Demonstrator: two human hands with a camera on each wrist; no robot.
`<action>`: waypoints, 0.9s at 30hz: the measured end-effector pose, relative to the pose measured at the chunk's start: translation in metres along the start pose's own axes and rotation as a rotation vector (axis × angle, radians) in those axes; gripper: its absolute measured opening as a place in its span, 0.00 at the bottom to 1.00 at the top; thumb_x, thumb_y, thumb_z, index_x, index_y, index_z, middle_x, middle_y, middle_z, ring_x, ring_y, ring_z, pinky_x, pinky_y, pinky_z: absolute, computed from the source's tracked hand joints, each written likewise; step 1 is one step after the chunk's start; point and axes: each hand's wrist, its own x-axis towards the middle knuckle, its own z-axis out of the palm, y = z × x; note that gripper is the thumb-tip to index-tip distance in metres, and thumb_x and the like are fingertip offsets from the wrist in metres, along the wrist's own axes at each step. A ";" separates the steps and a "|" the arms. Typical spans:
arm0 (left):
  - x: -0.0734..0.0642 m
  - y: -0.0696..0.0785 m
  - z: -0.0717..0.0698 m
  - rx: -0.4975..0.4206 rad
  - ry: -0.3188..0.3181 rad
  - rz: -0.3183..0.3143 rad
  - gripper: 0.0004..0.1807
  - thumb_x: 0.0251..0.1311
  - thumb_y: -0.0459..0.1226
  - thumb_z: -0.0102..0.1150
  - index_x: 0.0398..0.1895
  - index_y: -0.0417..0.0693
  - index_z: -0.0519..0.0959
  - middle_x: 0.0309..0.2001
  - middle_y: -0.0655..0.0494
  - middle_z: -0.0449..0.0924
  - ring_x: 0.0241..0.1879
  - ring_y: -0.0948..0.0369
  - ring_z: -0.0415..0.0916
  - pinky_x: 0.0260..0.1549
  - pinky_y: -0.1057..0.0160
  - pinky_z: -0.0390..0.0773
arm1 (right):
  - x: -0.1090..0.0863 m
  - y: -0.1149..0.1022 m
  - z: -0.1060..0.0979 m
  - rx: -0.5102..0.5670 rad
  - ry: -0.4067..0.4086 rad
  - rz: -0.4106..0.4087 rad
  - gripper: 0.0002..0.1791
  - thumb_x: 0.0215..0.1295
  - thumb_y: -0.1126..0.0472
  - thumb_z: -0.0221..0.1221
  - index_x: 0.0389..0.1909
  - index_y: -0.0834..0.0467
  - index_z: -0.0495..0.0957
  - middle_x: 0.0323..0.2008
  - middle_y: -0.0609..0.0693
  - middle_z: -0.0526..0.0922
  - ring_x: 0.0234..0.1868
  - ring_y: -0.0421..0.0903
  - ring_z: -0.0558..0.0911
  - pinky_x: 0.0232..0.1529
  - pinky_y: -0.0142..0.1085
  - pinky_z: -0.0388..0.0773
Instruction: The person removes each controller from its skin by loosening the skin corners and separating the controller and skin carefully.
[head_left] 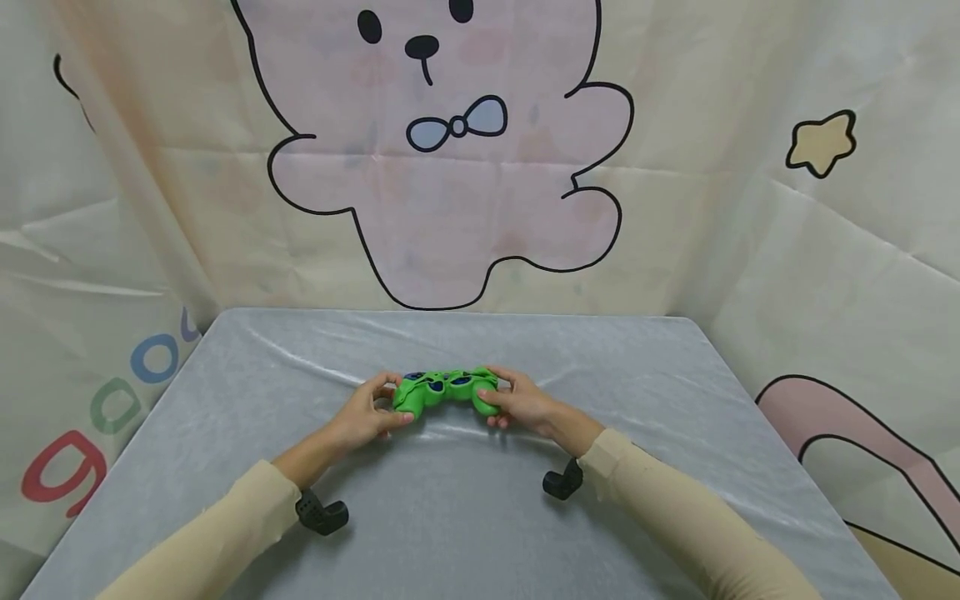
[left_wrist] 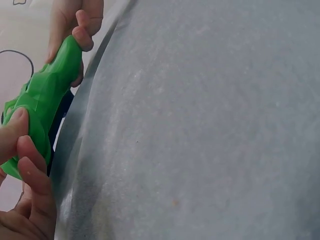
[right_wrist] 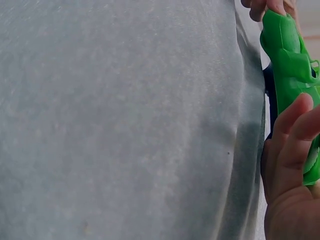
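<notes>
A green game controller (head_left: 446,390) with dark blue buttons and sticks is held level between both hands, over the middle of the table. My left hand (head_left: 363,414) grips its left handle, the thumb along the near end and the fingers behind. At the opposite handle, my right hand (head_left: 528,404) pinches with the thumb on top and the fingers around the outer side. Dark blue shows along the controller's edge beside the green shell (left_wrist: 45,95) in the left wrist view. Fingertips (right_wrist: 300,102) of the right hand lie against the green in the right wrist view.
A grey cloth covers the table (head_left: 457,517), lightly creased. Behind it hangs a curtain (head_left: 450,208) printed with a bear, with more printed cloth at both sides. Black wrist mounts (head_left: 322,512) sit at the cuffs of the cream sleeves (head_left: 225,525).
</notes>
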 end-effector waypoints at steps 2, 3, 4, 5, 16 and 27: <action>0.001 -0.001 0.000 0.006 -0.001 0.013 0.27 0.59 0.30 0.69 0.59 0.38 0.68 0.47 0.39 0.72 0.23 0.61 0.72 0.19 0.67 0.73 | 0.000 0.000 -0.001 0.005 0.001 -0.001 0.38 0.76 0.60 0.56 0.81 0.51 0.50 0.33 0.51 0.80 0.22 0.37 0.80 0.21 0.26 0.76; 0.001 -0.001 0.000 0.007 0.003 0.018 0.27 0.59 0.30 0.69 0.59 0.37 0.68 0.46 0.40 0.72 0.21 0.62 0.72 0.19 0.68 0.73 | 0.000 0.000 -0.001 0.006 0.002 -0.003 0.38 0.76 0.60 0.56 0.81 0.51 0.50 0.33 0.51 0.80 0.22 0.37 0.80 0.21 0.26 0.76; 0.001 -0.002 0.001 0.006 0.005 0.021 0.27 0.59 0.30 0.69 0.58 0.37 0.68 0.45 0.41 0.72 0.20 0.63 0.71 0.19 0.68 0.72 | 0.000 0.001 -0.001 0.008 0.001 -0.006 0.38 0.76 0.60 0.56 0.81 0.51 0.50 0.33 0.51 0.80 0.22 0.37 0.80 0.21 0.26 0.76; 0.001 -0.002 0.001 0.007 0.010 0.023 0.26 0.59 0.30 0.69 0.58 0.37 0.69 0.45 0.41 0.72 0.20 0.63 0.70 0.19 0.68 0.72 | 0.001 0.001 -0.001 0.009 0.001 -0.006 0.38 0.76 0.60 0.56 0.81 0.51 0.50 0.34 0.51 0.80 0.22 0.37 0.80 0.21 0.26 0.76; -0.001 -0.004 0.002 0.039 0.076 0.037 0.23 0.55 0.28 0.72 0.51 0.36 0.70 0.44 0.45 0.73 0.16 0.64 0.67 0.17 0.68 0.72 | 0.002 0.002 0.000 0.011 0.019 0.013 0.37 0.75 0.60 0.57 0.80 0.47 0.54 0.37 0.52 0.81 0.22 0.38 0.81 0.21 0.27 0.76; -0.001 -0.003 0.006 0.146 0.100 0.030 0.18 0.57 0.30 0.72 0.46 0.38 0.74 0.48 0.40 0.74 0.14 0.64 0.67 0.15 0.67 0.72 | 0.001 0.004 -0.001 0.041 0.024 0.002 0.37 0.75 0.60 0.57 0.80 0.48 0.54 0.37 0.52 0.80 0.22 0.39 0.80 0.21 0.27 0.76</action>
